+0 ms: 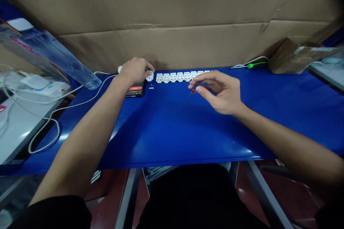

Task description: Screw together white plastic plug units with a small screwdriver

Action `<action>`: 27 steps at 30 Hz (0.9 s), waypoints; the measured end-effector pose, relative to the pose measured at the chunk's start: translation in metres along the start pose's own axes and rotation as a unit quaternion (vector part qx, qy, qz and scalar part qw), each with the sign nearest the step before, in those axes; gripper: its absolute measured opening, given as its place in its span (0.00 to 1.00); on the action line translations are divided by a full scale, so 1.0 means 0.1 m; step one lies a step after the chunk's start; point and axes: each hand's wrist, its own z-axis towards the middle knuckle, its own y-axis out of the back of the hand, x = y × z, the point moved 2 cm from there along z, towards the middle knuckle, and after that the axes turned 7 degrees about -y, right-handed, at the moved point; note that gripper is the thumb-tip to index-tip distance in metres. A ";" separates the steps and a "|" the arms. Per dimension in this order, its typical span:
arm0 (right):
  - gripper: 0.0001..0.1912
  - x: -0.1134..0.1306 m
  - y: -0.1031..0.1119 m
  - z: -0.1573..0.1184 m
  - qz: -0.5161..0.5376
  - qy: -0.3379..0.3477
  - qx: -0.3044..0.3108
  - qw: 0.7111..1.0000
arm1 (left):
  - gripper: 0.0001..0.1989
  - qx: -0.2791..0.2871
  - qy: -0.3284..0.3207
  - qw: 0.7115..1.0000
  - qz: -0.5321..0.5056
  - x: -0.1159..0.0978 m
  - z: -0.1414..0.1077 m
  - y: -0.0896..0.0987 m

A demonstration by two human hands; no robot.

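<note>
My left hand [135, 69] reaches to the back of the blue table, its fingers closed at a small white plastic part [149, 77] that stands at the left end of a row. The rest of that row, several like white plastic parts [173, 77], runs along the back edge. In my right hand [221, 93] is a small screwdriver [193, 90] with a purple and red handle, pinched between thumb and fingers, its thin shaft pointing down and left above the table. Below the left fingers lie tiny loose metal pieces [151, 87], too small to name. A dark phone [135, 92] lies partly under my left hand.
A cardboard wall [172, 48] rises behind the blue table [172, 128]. To the left are a clear plastic package [67, 61], white cables [57, 125] and a white power strip [44, 89]. A cardboard box [286, 57] and a green cable tie [252, 65] are at the right back.
</note>
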 end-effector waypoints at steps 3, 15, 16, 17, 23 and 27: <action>0.12 0.01 -0.01 0.00 -0.006 -0.003 -0.001 1.000 | 0.17 -0.002 -0.013 1.000 0.005 0.01 0.01 -0.06; 0.12 0.00 0.01 0.01 0.007 -0.002 -0.008 1.000 | 0.17 -0.002 -0.031 0.999 -0.011 -0.04 -0.04 -0.19; 0.12 -0.01 0.01 0.01 0.006 -0.004 -0.009 1.000 | 0.17 -0.003 -0.035 0.999 -0.017 -0.04 -0.04 -0.19; 0.12 -0.02 0.02 0.02 0.004 -0.007 -0.011 1.000 | 0.17 -0.005 -0.038 0.999 -0.022 -0.03 -0.04 -0.20; 0.13 -0.03 0.03 0.03 0.002 -0.011 -0.016 1.000 | 0.17 -0.032 -0.057 0.994 -0.093 -0.01 0.02 -0.21; 0.14 -0.04 0.04 0.04 0.001 -0.006 -0.023 1.000 | 0.17 -0.028 -0.092 0.989 -0.116 -0.08 0.12 -0.22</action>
